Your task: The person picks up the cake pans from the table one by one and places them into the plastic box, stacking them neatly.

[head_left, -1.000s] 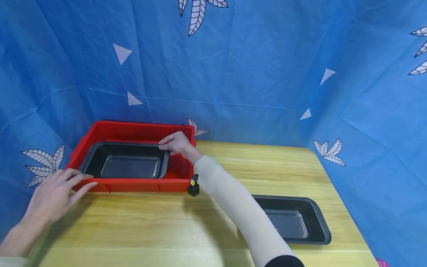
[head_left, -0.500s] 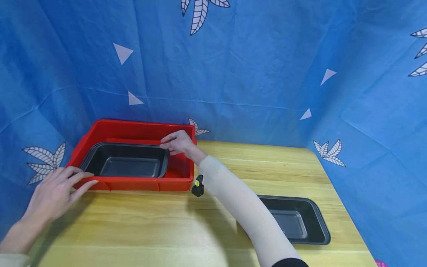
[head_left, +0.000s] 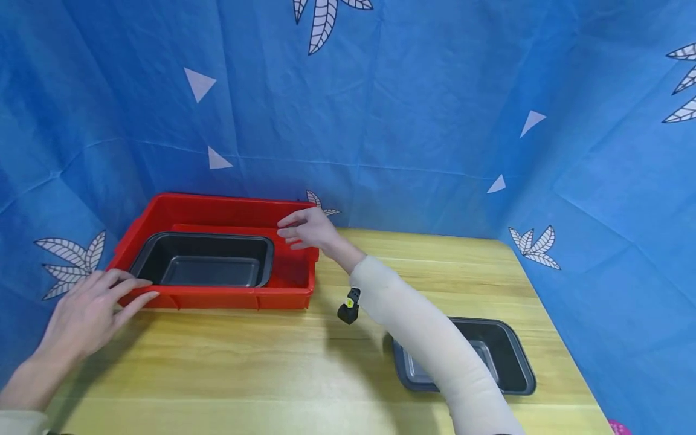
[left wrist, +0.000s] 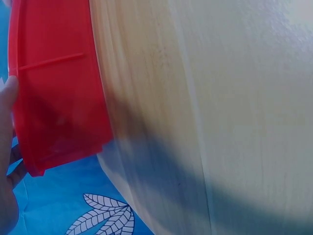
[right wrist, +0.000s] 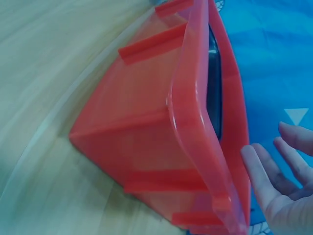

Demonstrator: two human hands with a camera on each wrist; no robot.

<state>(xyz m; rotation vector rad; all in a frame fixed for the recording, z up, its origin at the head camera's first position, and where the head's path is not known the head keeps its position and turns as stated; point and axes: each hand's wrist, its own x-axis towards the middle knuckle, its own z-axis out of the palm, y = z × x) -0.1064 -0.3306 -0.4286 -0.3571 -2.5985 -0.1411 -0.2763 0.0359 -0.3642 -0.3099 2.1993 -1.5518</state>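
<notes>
A black loaf pan (head_left: 209, 269) sits inside a red plastic bin (head_left: 228, 298) at the back left of the table. My left hand (head_left: 89, 311) holds the bin's front left corner, index finger over the rim and thumb at its front; in the left wrist view the thumb lies at the rim (left wrist: 15, 103) of the bin. My right hand (head_left: 311, 229) hovers over the bin's right end, fingers spread and holding nothing, apart from the pan. In the right wrist view the right fingers (right wrist: 264, 181) are parted beside the bin's rim.
A second black loaf pan (head_left: 513, 356) rests on the wooden table (head_left: 244, 368) at the right, partly hidden by my right sleeve (head_left: 435, 344). A small black device (head_left: 349, 307) is at the right wrist. Blue patterned cloth (head_left: 424, 109) encloses the table's back and sides.
My right hand has let go of the loaf pan's right back corner and moved right, away from it. The left hand keeps its place at the bin's corner.
</notes>
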